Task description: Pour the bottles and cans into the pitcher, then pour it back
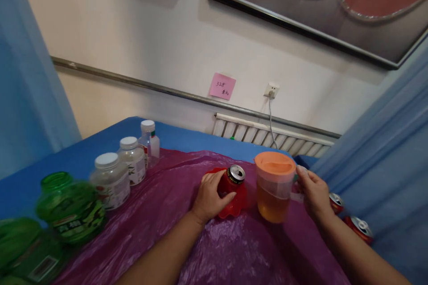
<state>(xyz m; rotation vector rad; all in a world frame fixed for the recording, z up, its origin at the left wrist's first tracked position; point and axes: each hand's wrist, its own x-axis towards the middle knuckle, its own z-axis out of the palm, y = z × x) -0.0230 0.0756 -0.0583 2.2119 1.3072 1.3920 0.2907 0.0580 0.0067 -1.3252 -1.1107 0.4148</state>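
My left hand is wrapped round a red drink can whose opened top faces up. Under the can is a red scalloped dish or funnel; its exact shape is partly hidden. My right hand grips the handle of a clear plastic pitcher with an orange lid. Amber liquid fills the pitcher's lower part. It is upright, just right of the can; whether its base rests on the sheet I cannot tell.
Purple plastic sheeting covers the blue table. Clear jars with white lids and green plastic jars line the left. Two more red cans stand at the right. Blue curtains hang at both sides; a radiator is behind.
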